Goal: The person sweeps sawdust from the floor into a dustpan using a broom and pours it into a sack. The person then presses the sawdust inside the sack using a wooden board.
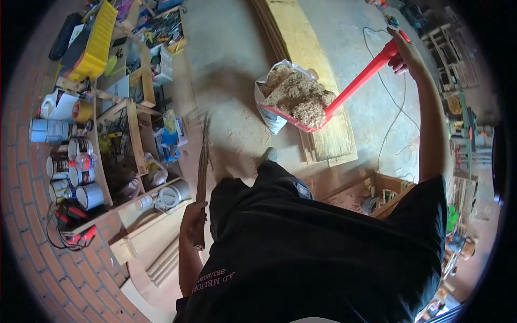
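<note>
My right hand (407, 58), stretched out to the right, is closed around the upper end of a red long-handled dustpan (362, 81). Its pan, heaped with wood shavings (308, 107), is at the mouth of a white bag (276, 121) that also has shavings in it; where pan and bag meet is partly hidden. Down at my left side, my left hand (193, 218) grips a thin brown bundle that looks like a twig broom (202, 172). Its far end is blurred above the dusty floor.
Long wooden boards (326, 107) lie beneath and beyond the bag. A cable (401, 110) loops across the concrete floor at right. Wooden shelving (132, 129) with tools, and several paint cans (89, 195), line the left. A wooden box (396, 185) stands near my right leg.
</note>
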### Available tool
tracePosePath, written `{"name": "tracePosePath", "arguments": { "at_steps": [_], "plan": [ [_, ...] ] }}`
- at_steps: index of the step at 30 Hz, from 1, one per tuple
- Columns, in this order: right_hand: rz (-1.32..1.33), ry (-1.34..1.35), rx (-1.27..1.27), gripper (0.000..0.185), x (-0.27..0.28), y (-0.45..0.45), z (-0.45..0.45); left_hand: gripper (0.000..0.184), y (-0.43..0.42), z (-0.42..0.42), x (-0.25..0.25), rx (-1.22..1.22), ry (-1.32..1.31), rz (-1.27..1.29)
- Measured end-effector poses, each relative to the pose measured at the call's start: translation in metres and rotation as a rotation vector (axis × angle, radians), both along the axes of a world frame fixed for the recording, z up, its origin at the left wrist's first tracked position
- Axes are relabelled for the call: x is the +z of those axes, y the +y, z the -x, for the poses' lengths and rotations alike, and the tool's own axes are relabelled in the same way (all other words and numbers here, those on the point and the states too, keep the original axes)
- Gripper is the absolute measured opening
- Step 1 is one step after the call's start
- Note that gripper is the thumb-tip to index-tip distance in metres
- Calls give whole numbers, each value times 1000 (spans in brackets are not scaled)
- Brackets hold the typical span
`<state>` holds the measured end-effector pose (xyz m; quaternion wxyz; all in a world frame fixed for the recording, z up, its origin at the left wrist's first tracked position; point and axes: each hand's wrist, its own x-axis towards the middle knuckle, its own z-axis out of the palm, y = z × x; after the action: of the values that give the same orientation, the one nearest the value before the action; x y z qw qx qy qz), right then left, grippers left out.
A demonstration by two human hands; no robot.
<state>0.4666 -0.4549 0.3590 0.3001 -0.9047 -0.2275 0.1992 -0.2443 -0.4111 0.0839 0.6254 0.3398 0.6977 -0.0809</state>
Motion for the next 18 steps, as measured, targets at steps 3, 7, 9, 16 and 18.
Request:
{"name": "tracePosePath", "arguments": {
  "at_steps": [3,7,9,16,18],
  "plan": [
    [14,-15,62,83,-5,23,-20,29,-12,-13,6,102,-51,-16],
    [38,-113,116,83,-2,54,-39,27,-12,-31,3,61,-13,58],
    [31,-142,147,83,-3,69,-50,26,-13,-39,4,65,-29,69],
    [118,-188,200,81,-11,122,-65,28,-36,-30,-42,27,-145,140],
    [130,-226,168,79,-17,137,-58,25,-42,-27,-53,-4,-119,119]
  ]
}}
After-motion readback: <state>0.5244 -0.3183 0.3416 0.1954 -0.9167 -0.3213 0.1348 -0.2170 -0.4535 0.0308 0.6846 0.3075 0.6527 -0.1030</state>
